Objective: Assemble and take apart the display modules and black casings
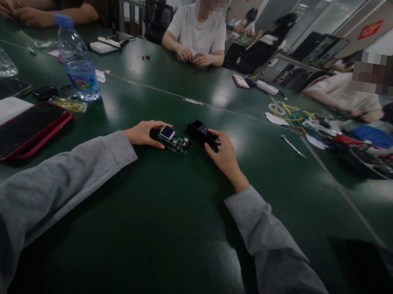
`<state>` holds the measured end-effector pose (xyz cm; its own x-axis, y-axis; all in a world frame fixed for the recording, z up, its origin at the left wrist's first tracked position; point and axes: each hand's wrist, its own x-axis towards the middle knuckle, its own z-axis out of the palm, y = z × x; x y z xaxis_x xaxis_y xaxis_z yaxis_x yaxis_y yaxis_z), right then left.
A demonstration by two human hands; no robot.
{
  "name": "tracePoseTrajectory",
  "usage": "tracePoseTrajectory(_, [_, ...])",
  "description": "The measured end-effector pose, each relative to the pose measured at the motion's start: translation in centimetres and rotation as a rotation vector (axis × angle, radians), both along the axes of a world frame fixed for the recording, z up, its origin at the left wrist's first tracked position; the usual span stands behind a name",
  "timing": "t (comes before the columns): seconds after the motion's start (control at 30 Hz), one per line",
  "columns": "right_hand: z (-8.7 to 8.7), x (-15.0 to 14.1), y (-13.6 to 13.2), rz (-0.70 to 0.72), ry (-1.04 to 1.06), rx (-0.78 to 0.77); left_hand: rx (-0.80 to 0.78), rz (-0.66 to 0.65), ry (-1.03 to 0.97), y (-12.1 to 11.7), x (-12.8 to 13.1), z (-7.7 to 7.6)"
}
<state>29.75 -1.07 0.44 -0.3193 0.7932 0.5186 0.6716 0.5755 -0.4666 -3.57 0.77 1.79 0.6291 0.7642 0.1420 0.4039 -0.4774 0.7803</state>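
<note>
My left hand (145, 133) is closed round the left end of a small circuit board (175, 143), which carries a little square screen (167, 133) and components at its right end. Just to the right, my right hand (223, 150) grips a black plastic casing (199, 130) by its right end. A rectangular opening shows in the casing's top face. The board and the casing are close together over the green table, with a narrow gap between them. Some of my left fingers are hidden behind the board.
A water bottle (79, 64) stands left of centre. Phones, one in a red case (27, 130), lie at the left. A wrench (292, 146) and a heap of cables (294, 114) are on the right. A person in a white shirt (197, 30) sits opposite; others sit at both sides.
</note>
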Motion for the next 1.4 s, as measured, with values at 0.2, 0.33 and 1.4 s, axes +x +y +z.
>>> tracePoseTrajectory(0.2, [0.0,0.0,0.0,-0.005,0.004,-0.01,0.019,0.008,0.001,0.2,-0.1,-0.2])
tracePoseTrajectory(0.33, [0.0,0.1,0.0,-0.015,0.012,-0.016,0.027,-0.002,-0.023,0.2,0.0,-0.3])
tracePoseTrajectory(1.4, [2.2,-5.9,-3.9,0.28,-0.045,-0.11,0.079,0.024,-0.019,0.0,0.2,-0.3])
